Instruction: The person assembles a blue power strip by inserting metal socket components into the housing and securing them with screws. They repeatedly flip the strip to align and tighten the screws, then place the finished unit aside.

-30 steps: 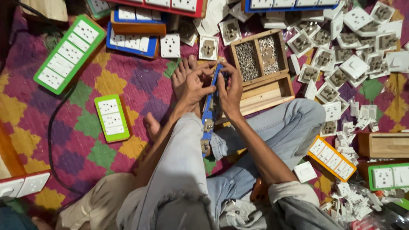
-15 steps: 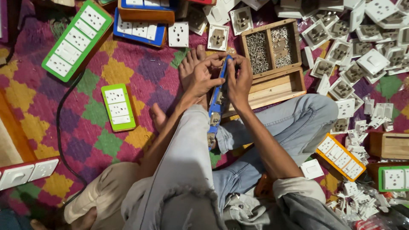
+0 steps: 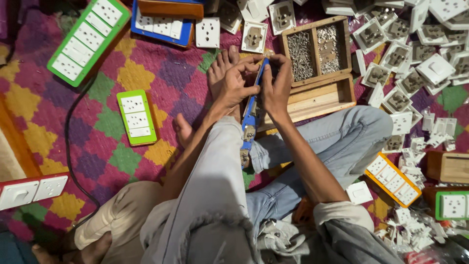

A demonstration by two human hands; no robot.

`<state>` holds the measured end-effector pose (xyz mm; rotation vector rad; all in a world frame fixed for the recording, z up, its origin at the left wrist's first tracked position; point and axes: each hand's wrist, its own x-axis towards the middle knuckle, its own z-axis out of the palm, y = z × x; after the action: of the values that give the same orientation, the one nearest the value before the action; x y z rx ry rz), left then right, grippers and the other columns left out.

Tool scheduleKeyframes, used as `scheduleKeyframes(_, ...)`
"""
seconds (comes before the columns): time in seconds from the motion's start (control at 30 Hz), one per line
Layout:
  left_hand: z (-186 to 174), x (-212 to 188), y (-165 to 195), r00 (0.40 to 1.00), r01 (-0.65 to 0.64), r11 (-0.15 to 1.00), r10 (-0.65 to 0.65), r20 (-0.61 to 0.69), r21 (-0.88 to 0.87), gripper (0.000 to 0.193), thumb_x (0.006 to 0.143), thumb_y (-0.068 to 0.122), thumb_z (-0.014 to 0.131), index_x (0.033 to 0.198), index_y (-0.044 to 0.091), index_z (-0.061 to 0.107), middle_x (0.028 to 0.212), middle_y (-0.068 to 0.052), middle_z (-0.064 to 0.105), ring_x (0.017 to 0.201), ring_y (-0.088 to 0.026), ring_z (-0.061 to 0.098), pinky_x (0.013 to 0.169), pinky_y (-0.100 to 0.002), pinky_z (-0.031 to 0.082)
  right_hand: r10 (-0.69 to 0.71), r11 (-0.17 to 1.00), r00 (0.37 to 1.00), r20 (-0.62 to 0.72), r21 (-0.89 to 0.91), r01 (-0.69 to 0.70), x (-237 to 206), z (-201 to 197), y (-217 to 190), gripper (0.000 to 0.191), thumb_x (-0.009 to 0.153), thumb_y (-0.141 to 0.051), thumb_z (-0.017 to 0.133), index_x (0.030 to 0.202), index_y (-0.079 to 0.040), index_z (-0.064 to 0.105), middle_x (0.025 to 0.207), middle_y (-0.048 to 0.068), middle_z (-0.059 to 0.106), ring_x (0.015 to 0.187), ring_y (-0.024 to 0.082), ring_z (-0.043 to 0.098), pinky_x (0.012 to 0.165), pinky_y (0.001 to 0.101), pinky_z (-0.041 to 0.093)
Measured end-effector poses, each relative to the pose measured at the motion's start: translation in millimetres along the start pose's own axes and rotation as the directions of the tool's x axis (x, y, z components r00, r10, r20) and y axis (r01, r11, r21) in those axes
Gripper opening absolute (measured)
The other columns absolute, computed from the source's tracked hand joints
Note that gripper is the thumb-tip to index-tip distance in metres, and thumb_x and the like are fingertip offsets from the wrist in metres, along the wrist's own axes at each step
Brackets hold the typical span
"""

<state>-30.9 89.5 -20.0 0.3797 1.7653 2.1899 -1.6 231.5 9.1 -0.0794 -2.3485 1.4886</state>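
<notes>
I sit cross-legged on a patterned mat. A long blue strip board [image 3: 250, 117] stands on edge across my leg, reaching toward my bare foot [image 3: 222, 68]. My left hand [image 3: 237, 83] grips its far end from the left. My right hand [image 3: 276, 85] closes on the same end from the right, fingers curled over the top. Whatever small part sits between my fingertips is hidden. Just beyond my hands lies a wooden tray [image 3: 317, 100] with two compartments of small metal screws [image 3: 300, 56].
A small green socket board [image 3: 137, 117] lies left of my leg; a long green one [image 3: 88, 39] and a blue one [image 3: 161, 24] lie farther back. Several loose white sockets [image 3: 415, 58] pile up at right. An orange board [image 3: 394, 178] and a black cable [image 3: 68, 146] lie nearby.
My hands stay on the blue strip's far end with only small finger shifts. The camera view has drifted, so the mat and boards sit slightly lower and left in view.
</notes>
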Motion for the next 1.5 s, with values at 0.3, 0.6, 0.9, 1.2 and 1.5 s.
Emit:
scheduleKeyframes(0.3, 1, 1, -3, 0.999, -0.028, 0.977, 0.031, 0.009, -0.212, 0.047, 0.073, -0.009, 0.081, 0.117, -0.002, 0.065, 0.155, -0.015, 0.048, 0.146, -0.026, 0.046, 0.125, -0.036, 0.037, 0.202, 0.962, 0.979, -0.038, 0.192, -0.192, 12, 7, 2, 0.021, 0.115, -0.014, 0.048, 0.129, 0.000, 0.053, 0.119, 0.016, 0.061, 0.110, 0.023, 0.059, 0.101, 0.0368, 0.048)
scheduleKeyframes(0.6, -3, -1, -3, 1.000, 0.005, 0.996, -0.004, 0.009, -0.091, 0.049, 0.073, -0.007, 0.080, 0.119, -0.001, 0.066, 0.156, -0.012, 0.048, 0.144, -0.023, 0.048, 0.122, -0.033, 0.039, 0.171, 0.984, 0.984, -0.047, 0.062, -0.168, 12, 15, -4, 0.020, 0.111, -0.013, 0.052, 0.126, 0.001, 0.048, 0.113, 0.013, 0.061, 0.105, 0.022, 0.063, 0.096, 0.0363, 0.051)
scheduleKeyframes(0.9, 0, -3, -6, 1.000, -0.005, 0.985, 0.003, -0.013, -0.173, 0.049, 0.074, -0.007, 0.078, 0.121, 0.000, 0.066, 0.154, -0.012, 0.050, 0.141, -0.022, 0.050, 0.120, -0.033, 0.041, -0.015, 0.990, 1.000, 0.014, 0.143, 0.012, 2, 4, -7, 0.029, 0.107, -0.008, 0.056, 0.131, 0.004, 0.044, 0.120, 0.017, 0.056, 0.111, 0.025, 0.057, 0.098, 0.0403, 0.047)
scheduleKeyframes(1.2, 0, 1, -5, 0.999, -0.034, 0.961, 0.042, 0.022, -0.275, 0.048, 0.075, -0.011, 0.081, 0.119, -0.001, 0.064, 0.156, -0.014, 0.046, 0.144, -0.025, 0.050, 0.123, -0.036, 0.042, 0.176, 0.937, 0.984, -0.029, 0.310, -0.159, 9, 7, -3, 0.022, 0.113, -0.011, 0.049, 0.131, 0.001, 0.049, 0.120, 0.015, 0.057, 0.111, 0.023, 0.058, 0.101, 0.0366, 0.048)
scheduleKeyframes(1.5, -3, -3, -2, 0.999, 0.030, 0.999, -0.030, -0.013, -0.010, 0.047, 0.073, -0.010, 0.078, 0.118, 0.000, 0.066, 0.158, -0.012, 0.048, 0.139, -0.023, 0.050, 0.119, -0.033, 0.039, 0.086, 0.996, 0.996, -0.038, 0.018, -0.085, 9, 12, -4, 0.024, 0.111, -0.015, 0.054, 0.128, 0.000, 0.048, 0.116, 0.015, 0.061, 0.109, 0.024, 0.062, 0.099, 0.0395, 0.050)
